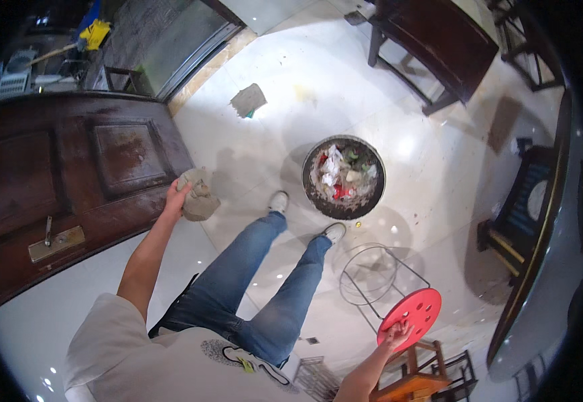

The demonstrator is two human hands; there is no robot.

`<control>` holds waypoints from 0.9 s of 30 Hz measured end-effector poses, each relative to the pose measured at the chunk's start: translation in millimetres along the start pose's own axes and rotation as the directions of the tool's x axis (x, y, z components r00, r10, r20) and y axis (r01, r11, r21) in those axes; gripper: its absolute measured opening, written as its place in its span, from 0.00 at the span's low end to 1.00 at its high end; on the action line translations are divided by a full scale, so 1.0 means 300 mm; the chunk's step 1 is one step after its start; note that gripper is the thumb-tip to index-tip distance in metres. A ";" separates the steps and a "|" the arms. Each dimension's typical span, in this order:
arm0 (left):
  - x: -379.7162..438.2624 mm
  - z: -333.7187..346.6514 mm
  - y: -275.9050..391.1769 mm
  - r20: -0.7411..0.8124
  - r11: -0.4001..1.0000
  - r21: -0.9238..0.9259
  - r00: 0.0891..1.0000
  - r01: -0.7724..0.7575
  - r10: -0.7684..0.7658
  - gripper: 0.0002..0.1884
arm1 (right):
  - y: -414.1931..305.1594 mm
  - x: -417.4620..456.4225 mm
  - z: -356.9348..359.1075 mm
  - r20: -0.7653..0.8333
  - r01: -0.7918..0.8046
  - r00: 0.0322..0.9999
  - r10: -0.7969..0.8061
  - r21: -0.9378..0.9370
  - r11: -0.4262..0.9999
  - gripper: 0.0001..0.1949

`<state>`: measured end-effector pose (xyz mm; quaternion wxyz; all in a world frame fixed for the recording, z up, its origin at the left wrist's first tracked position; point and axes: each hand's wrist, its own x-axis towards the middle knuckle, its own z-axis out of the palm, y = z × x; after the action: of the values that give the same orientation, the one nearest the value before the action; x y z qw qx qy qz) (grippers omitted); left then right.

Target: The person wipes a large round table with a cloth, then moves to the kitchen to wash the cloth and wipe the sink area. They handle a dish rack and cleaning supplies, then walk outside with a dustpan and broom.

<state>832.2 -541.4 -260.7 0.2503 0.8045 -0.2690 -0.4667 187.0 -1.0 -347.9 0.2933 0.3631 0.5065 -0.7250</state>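
Note:
My left hand [175,197] grips a crumpled grey-brown cloth [199,200] beside the dark wooden door, its thumb over the cloth. At the lower right, my right hand [398,333] lies on the red round seat [418,310] of a stool with thin metal legs; its fingers go to the holes in the seat, and the stool is tilted. A round black bin [309,197] stands on the floor just beyond my feet, holding white crumpled paper, red scraps and green bits.
A dark wooden door [130,156] with a metal handle is at left. A flat grey-brown piece [249,100] lies on the floor. Dark wooden furniture [437,45] stands at upper right, a round-edged table [532,281] at right, and an orange-brown wooden stool [412,384] at lower right.

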 end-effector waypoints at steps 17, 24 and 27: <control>0.859 -0.230 0.316 0.038 0.991 -0.122 0.997 -0.061 0.066 0.31 | 0.111 -1.311 1.553 0.043 0.363 0.903 -0.427 -0.606 0.708 0.12; 1.115 -0.125 0.422 0.113 0.980 -0.152 0.987 0.127 -0.110 0.37 | 0.493 -1.382 2.077 0.270 0.384 0.921 -0.282 -0.761 0.523 0.20; 1.204 -0.086 0.405 0.212 0.958 -0.218 0.967 0.188 -0.142 0.38 | 0.581 -1.262 2.249 0.425 0.407 0.904 -0.049 -0.820 0.403 0.26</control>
<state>982.4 -866.9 -392.6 0.2768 0.7394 -0.1662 -0.5908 384.1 -673.3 23.6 0.4174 -0.0505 0.7994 -0.4292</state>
